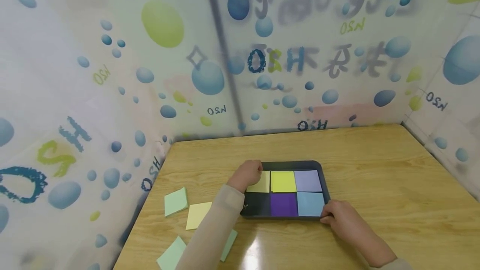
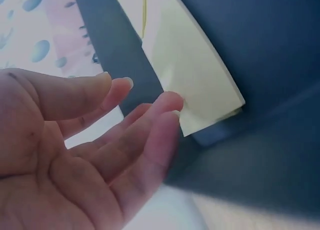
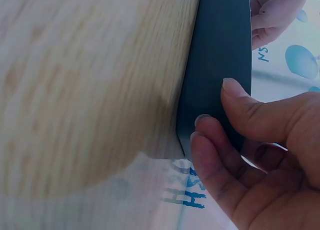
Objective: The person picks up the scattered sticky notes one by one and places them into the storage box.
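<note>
A dark rectangular tray (image 1: 288,165) lies on the wooden table. In its back row sit square pads of sticky notes: pale yellow (image 1: 263,183), bright yellow (image 1: 283,181) and lavender (image 1: 308,181). Purple (image 1: 283,204) and light blue (image 1: 311,204) ones fill the front row, beside a dark front-left space. My left hand (image 1: 245,175) is over the back-left corner; in the left wrist view its loosely bent fingertips touch the edge of the pale yellow pad, thumb apart. My right hand (image 1: 340,216) holds the tray's front-right corner between thumb and fingers (image 3: 212,150).
Loose sticky notes lie left of the tray: a green one (image 1: 176,202), a pale yellow one (image 1: 198,215) and another green one (image 1: 171,254). A further green note (image 1: 228,245) is partly hidden by my left sleeve (image 1: 213,230). Patterned curtains (image 1: 195,111) border the table.
</note>
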A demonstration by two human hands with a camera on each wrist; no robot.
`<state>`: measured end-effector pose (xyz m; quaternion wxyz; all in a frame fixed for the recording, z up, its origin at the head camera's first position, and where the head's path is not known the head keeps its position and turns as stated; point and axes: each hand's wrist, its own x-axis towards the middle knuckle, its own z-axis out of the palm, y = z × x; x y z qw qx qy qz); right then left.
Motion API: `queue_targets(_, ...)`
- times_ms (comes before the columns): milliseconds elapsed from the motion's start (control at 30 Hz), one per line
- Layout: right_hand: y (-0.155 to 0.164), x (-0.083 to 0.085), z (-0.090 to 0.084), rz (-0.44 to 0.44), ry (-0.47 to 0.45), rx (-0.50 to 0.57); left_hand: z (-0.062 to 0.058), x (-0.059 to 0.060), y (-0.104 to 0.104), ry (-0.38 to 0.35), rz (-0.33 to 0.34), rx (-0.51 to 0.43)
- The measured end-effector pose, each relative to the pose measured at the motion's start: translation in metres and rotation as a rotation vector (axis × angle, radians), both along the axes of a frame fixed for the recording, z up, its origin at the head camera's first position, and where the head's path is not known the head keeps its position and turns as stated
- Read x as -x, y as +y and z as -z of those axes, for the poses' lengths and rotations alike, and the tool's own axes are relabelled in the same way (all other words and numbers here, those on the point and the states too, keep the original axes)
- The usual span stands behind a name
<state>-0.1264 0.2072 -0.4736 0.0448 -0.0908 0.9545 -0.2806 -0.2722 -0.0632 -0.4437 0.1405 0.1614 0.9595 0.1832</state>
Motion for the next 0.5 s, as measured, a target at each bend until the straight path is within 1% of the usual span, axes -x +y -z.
queue_targets(67,0.0,-0.001,0.0,0.001,0.003,-0.002,-0.001,-0.001,-0.004,0.007,0.011,-0.014)
queue_targets(133,0.0,-0.001,0.0,0.005,0.0,-0.004,-0.002,-0.003,-0.009,0.032,0.016,-0.033)
queue_targets(300,-0.002,-0.001,0.0,0.011,-0.011,-0.005,-0.007,-0.011,-0.028,0.105,-0.008,-0.094)
queue_targets(400,-0.002,-0.001,-0.001,0.004,-0.003,-0.011,-0.01,-0.016,-0.038,0.132,-0.007,-0.104)
queue_targets(500,-0.002,-0.001,-0.002,0.004,0.006,-0.016,-0.012,-0.02,-0.047,0.147,0.001,-0.092)
